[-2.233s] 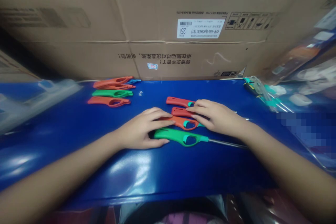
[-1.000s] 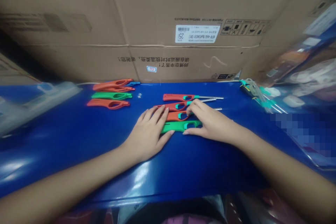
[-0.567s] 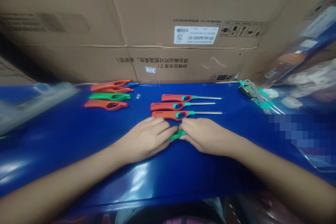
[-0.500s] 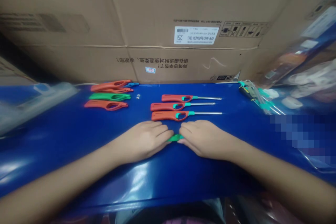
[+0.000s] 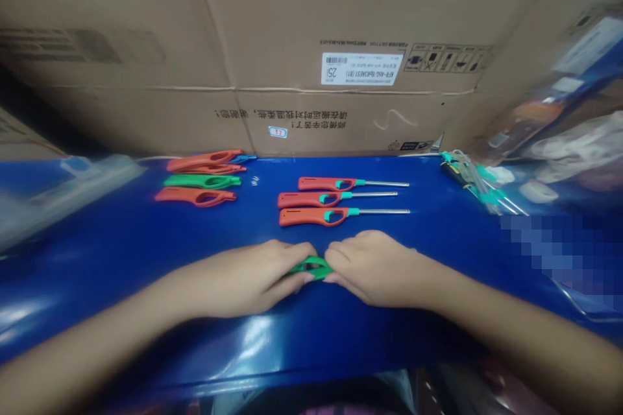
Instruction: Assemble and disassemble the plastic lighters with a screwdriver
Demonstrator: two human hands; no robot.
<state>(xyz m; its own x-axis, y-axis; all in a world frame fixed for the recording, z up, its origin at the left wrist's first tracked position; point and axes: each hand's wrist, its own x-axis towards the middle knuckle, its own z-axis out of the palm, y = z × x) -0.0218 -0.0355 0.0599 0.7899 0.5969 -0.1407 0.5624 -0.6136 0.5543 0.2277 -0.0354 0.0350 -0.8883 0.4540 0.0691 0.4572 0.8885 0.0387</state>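
Note:
My left hand (image 5: 267, 275) is closed around the left part of a green lighter handle (image 5: 322, 270). The fingers of my right hand (image 5: 377, 267) pinch its other end and cover whatever is joined there. Between the hands the handle's trigger loop shows. Just beyond them lie three red gas lighters (image 5: 304, 216) in a column, each with a teal trigger and a metal tube pointing right. To the left are several loose handle shells: orange-red ones (image 5: 195, 196) and a green one (image 5: 187, 181).
Tiny springs (image 5: 256, 181) lie right of the shells. Metal tubes with teal parts (image 5: 491, 196) and a dark-and-yellow tool (image 5: 457, 172) sit at back right, near a plastic bag (image 5: 579, 149). A large cardboard box (image 5: 272, 65) walls the back of the blue table (image 5: 233, 343).
Both hands have come slightly nearer to me. My left hand has shifted left and turned, so its thumb and more of the green handle's loop show.

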